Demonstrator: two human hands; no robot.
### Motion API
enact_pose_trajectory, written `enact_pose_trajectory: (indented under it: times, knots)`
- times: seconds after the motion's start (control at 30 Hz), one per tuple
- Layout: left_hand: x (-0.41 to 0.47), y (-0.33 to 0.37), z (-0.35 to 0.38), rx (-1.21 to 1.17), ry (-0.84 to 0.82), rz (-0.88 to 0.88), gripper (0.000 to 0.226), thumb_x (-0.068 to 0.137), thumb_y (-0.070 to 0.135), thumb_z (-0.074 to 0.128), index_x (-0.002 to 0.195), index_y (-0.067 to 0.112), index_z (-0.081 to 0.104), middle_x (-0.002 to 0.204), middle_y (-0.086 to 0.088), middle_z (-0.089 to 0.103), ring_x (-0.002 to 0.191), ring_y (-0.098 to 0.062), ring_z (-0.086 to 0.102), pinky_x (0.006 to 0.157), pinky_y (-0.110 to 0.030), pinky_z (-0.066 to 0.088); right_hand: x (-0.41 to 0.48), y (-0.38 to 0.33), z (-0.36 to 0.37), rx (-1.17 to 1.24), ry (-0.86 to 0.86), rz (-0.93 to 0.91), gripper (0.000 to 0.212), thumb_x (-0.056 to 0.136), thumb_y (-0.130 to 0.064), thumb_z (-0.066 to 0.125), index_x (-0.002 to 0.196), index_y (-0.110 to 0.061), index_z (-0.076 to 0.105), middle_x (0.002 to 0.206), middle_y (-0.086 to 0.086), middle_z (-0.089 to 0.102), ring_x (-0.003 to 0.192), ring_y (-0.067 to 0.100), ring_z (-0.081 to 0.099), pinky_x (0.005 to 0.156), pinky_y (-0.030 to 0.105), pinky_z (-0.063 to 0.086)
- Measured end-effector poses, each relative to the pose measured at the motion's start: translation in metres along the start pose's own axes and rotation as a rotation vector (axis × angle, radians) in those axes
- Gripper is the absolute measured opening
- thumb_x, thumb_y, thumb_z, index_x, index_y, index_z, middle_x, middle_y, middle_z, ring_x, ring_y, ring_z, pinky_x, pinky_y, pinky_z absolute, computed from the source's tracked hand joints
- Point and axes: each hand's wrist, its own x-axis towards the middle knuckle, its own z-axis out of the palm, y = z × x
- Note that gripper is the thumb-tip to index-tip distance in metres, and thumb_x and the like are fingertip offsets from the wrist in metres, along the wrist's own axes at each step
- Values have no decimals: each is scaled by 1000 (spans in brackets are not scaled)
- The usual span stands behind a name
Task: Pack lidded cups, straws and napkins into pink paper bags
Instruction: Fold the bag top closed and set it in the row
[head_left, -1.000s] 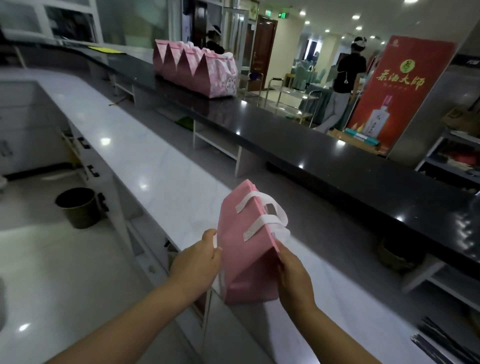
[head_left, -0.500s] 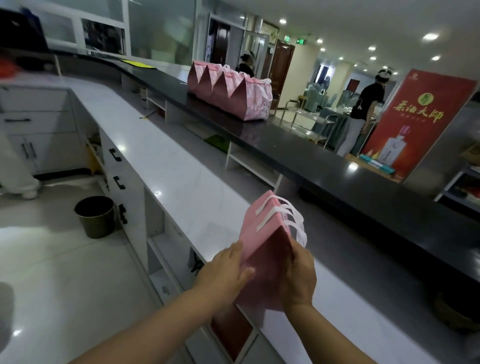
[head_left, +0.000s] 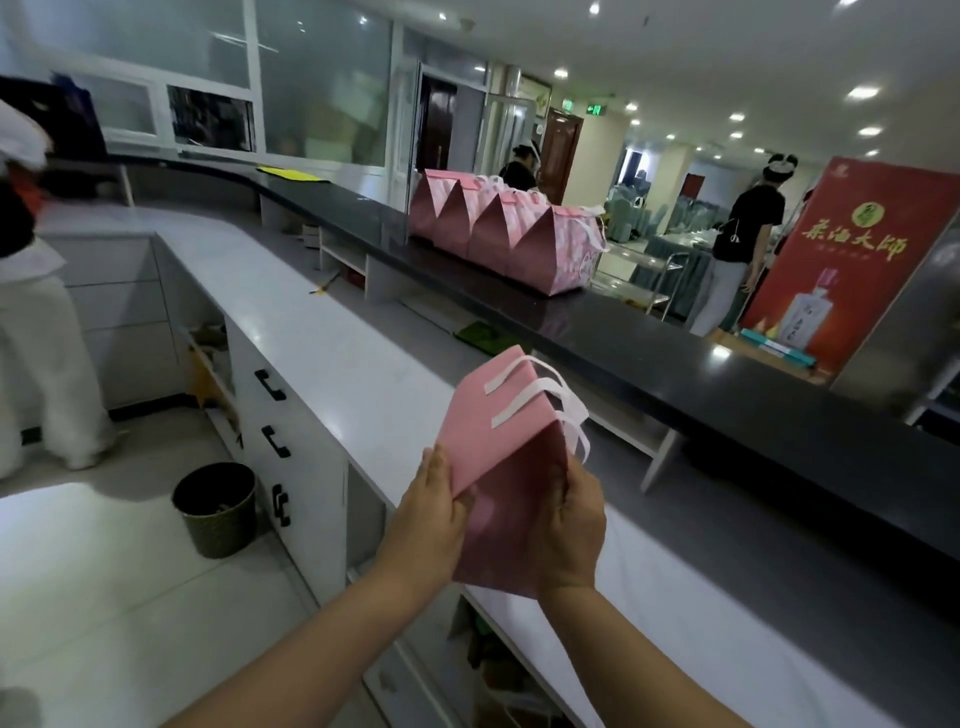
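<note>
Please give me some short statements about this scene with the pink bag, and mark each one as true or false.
1. Both hands hold one pink paper bag. True: the left hand and the right hand grip its two sides.
2. The held bag has black handles. False: its handles are white.
3. A row of pink bags stands on the dark upper counter. True.
4. A lidded cup stands on the white counter beside the hands. False: no cup shows on the white counter.
5. The bin on the floor is to the right of the hands. False: it is to their left.
</note>
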Motion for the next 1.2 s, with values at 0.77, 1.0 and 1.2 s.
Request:
enact_pose_trajectory:
  times: [0.77, 1.0, 1.2]
  knots:
    - [387, 16, 14, -74, -97, 205, 48, 91, 33, 51, 135, 19, 37, 127, -4, 53, 114, -24, 51, 92, -39, 43, 333, 16, 124, -205, 434, -391, 47, 92, -33, 33, 112, -7, 67, 103, 12, 68, 94, 28, 58, 82, 46, 48]
    - [470, 15, 72, -148, -111, 190, 42, 71, 37, 68, 108, 21, 58, 105, 5, 62, 95, -16, 57, 79, -33, 48, 388, 52, 122, -461, 569, -339, 40, 92, -22, 39, 118, -3, 63, 111, 15, 66, 100, 36, 56, 85, 45, 45]
    - [534, 14, 112, -327, -168, 204, 14, 70, 21, 70, 72, 22, 56, 74, 6, 59, 65, -8, 54, 56, -20, 39, 444, 78, 136, -622, 590, -234, 37, 88, 9, 47, 122, 1, 58, 115, 17, 62, 103, 36, 51, 92, 46, 43]
